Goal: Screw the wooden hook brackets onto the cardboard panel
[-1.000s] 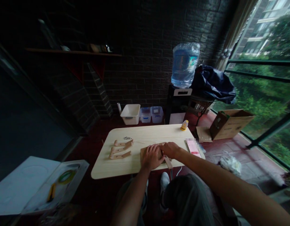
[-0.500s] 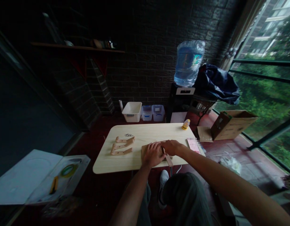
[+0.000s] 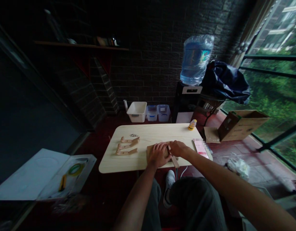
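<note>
My left hand [image 3: 159,155] lies with fingers stretched out over a light brown wooden board [image 3: 150,153] near the table's front edge, pressing it down. At the board's right side my right hand [image 3: 178,149] is closed, its fingers curled beside a wooden strip [image 3: 175,162] that juts toward me. Whatever sits in those fingers is hidden. Left of the board are several bent wooden pieces with dark holes, one of them a wooden bracket [image 3: 127,152]. Behind these lie several small dark screw-like pieces [image 3: 133,135].
The pale table [image 3: 109,162] carries a yellow-capped bottle [image 3: 192,124] and a pink-and-white sheet [image 3: 200,148] on the right. Plastic bins [image 3: 136,112] and a water dispenser [image 3: 186,102] stand behind. An open white case [image 3: 84,173] is at left, a cardboard box [image 3: 240,125] at right.
The whole view has shifted slightly, so the table appears a little higher and further right. Both hands stay at the board, with my right fingers slightly changed in posture.
</note>
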`<act>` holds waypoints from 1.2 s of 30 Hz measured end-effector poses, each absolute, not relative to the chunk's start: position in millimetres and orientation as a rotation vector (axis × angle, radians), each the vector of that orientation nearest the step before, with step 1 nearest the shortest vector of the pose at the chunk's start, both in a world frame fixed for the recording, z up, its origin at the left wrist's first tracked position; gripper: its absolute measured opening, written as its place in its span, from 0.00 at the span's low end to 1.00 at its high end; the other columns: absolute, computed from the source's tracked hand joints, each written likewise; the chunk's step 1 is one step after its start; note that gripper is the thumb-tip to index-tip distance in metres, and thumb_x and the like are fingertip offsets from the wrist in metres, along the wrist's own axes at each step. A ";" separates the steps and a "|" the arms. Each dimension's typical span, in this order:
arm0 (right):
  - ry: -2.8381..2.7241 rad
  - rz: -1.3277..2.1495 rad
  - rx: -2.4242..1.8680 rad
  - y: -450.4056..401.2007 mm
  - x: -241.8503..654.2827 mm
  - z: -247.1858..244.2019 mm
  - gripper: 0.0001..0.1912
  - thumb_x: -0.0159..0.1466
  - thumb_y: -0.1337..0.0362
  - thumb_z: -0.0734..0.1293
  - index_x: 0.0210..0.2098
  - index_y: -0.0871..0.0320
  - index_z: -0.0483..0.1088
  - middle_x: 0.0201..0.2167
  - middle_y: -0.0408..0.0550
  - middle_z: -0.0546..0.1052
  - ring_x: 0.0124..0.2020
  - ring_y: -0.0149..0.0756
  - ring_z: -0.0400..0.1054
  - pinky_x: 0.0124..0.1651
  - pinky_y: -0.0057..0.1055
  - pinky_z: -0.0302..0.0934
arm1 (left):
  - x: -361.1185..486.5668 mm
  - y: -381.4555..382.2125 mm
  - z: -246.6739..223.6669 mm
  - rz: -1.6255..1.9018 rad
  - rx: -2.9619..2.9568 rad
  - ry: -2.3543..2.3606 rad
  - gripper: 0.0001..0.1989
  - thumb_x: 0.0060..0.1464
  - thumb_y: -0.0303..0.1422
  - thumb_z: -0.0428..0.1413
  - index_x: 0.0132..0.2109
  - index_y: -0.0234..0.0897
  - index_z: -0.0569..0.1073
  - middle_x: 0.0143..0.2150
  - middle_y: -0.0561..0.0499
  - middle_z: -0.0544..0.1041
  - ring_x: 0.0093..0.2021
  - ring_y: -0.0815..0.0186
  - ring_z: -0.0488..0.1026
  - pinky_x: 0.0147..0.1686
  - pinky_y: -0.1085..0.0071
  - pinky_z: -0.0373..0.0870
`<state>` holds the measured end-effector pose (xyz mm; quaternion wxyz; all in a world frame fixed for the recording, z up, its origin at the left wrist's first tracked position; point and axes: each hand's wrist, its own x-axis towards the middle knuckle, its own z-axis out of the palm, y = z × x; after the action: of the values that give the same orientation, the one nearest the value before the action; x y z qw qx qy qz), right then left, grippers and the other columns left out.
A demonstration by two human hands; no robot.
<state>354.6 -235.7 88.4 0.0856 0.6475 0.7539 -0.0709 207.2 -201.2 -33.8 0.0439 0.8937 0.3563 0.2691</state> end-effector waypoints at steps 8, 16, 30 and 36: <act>2.398 -0.291 1.695 -243.8 365.9 97.8 0.25 0.63 0.68 0.67 0.60 0.58 0.67 0.51 0.57 0.79 0.52 0.46 0.75 0.48 0.33 0.68 | 210.1 -198.3 -39.6 0.831 2.755 1.105 0.29 0.58 0.46 0.57 0.63 0.40 0.65 0.64 0.44 0.69 0.65 0.52 0.62 0.68 0.52 0.54; 2.321 -0.189 1.742 -239.0 364.4 93.7 0.18 0.65 0.66 0.66 0.53 0.65 0.73 0.47 0.66 0.80 0.47 0.52 0.77 0.46 0.41 0.70 | 212.8 -198.5 -40.7 0.814 2.762 1.110 0.28 0.59 0.47 0.55 0.63 0.41 0.65 0.64 0.43 0.69 0.65 0.51 0.62 0.67 0.51 0.55; 2.327 -0.167 1.669 -238.7 369.4 92.0 0.21 0.63 0.66 0.67 0.56 0.61 0.72 0.50 0.62 0.80 0.50 0.49 0.76 0.49 0.37 0.69 | 214.4 -200.4 -37.9 0.782 2.777 1.124 0.28 0.59 0.47 0.55 0.63 0.42 0.65 0.64 0.44 0.68 0.65 0.52 0.63 0.67 0.53 0.56; 2.318 -0.156 1.691 -237.7 375.5 85.1 0.19 0.65 0.63 0.68 0.54 0.63 0.72 0.48 0.64 0.80 0.50 0.50 0.76 0.49 0.40 0.69 | 215.1 -200.4 -38.8 0.793 2.786 1.137 0.28 0.60 0.48 0.54 0.63 0.43 0.65 0.64 0.45 0.69 0.65 0.52 0.62 0.67 0.53 0.55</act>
<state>375.5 -237.7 85.1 0.1336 0.5831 0.7995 -0.0539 215.1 -200.4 -38.8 0.0151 0.8952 0.3654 0.2549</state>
